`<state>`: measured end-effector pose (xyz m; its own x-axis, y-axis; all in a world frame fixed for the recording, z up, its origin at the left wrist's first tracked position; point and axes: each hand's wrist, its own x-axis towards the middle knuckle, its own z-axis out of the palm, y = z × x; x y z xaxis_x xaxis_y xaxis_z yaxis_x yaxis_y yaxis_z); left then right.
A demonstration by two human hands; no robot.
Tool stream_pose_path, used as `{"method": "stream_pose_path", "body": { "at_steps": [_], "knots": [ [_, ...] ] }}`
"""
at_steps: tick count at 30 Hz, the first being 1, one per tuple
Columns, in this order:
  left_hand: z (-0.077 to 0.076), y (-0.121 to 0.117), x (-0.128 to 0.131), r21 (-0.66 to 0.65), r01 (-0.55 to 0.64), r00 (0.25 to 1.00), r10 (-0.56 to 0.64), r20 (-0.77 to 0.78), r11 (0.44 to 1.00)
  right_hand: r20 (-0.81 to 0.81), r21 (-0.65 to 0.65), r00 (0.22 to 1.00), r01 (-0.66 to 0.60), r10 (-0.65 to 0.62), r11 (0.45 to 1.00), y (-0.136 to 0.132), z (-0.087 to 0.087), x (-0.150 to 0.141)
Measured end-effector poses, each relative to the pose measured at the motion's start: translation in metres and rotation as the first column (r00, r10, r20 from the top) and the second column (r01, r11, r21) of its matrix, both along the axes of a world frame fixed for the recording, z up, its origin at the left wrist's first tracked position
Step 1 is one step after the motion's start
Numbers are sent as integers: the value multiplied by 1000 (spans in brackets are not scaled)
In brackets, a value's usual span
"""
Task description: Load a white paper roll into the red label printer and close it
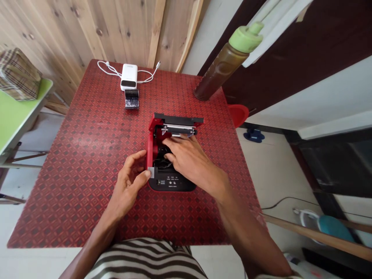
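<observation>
A small red and black printer [171,182] with its lid raised sits in the middle of the red patterned table [81,155]. My left hand [130,182] rests against the printer's left side, thumb and fingers apart, steadying the casing. My right hand [188,161] reaches into the open compartment from the right, fingers bent down inside it. Whatever those fingertips touch or hold is hidden by the hand.
A white device [129,76] with a white cable [109,69] and a small black part [131,98] lie at the table's far side. A brown bottle [223,68] with a green cap stands far right. A green table [17,112] with a plaid bag [17,73] is left.
</observation>
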<state>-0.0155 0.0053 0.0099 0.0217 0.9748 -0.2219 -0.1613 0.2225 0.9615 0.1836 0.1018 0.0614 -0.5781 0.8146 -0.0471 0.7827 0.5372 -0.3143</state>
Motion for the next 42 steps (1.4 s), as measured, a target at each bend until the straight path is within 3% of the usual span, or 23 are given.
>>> {"method": "stream_pose_path", "body": {
  "at_steps": [4,8,18,21,25,28,30,35,42],
  "knots": [
    [-1,0,0,-4,-9,1000,9,-5,1000,-194,35,981,35,-27,999,-17,13,17],
    [-1,0,0,-11,-7,1000,6,-13,1000,-323,43,946,-23,36,999,-41,27,35],
    [1,2,-3,32,-42,998,44,-53,999,-398,248,916,49,56,967,-65,1,23],
    [9,20,-1,143,-91,992,103,-77,986,-424,309,905,101,42,946,-71,-1,24],
    [26,65,5,342,-125,976,178,-128,931,-448,354,893,129,47,926,-80,-7,26],
    [35,92,12,391,-79,978,148,-149,917,-452,360,891,143,39,922,-84,-12,26],
    [38,98,14,406,-81,977,153,-147,910,-446,375,894,147,39,915,-85,-13,25],
    [37,73,12,357,-81,965,163,-207,930,-397,437,917,157,33,886,-88,-12,24],
    [13,31,10,111,-75,986,90,-139,991,-395,429,918,159,26,889,-94,-13,22]
  ]
}}
